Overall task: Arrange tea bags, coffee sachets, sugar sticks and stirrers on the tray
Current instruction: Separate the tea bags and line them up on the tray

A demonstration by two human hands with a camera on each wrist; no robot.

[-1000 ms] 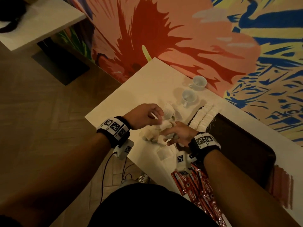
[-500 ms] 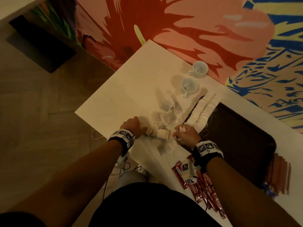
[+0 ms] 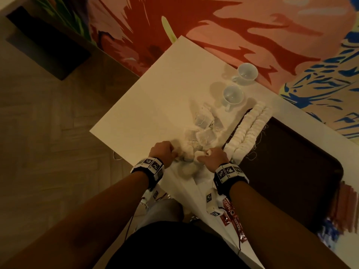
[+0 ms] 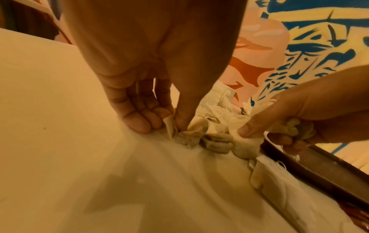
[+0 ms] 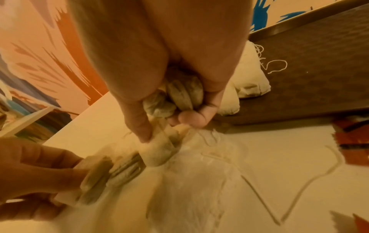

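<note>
A short row of white tea bags (image 3: 189,157) (image 4: 215,140) (image 5: 123,167) stands on edge on the white table (image 3: 155,105) near its front edge. My left hand (image 3: 162,150) (image 4: 157,119) pinches the row's left end. At the row's right end, my right hand (image 3: 213,157) (image 5: 171,118) presses with a finger while it grips more tea bags (image 5: 179,94) in its palm. Two long rows of tea bags (image 3: 250,129) lie along the left edge of the dark brown tray (image 3: 291,171). Loose tea bags (image 3: 204,123) lie just beyond my hands.
Two white cups (image 3: 233,96) (image 3: 246,72) stand behind the loose bags. Red coffee sachets (image 3: 233,218) lie on the table under my right forearm. Brown sticks (image 3: 343,208) lie right of the tray. A painted wall borders the table's far side.
Both hands came down from a raised clump of tea bags to the table and now squeeze a short row between them. The camera tilted down and closer.
</note>
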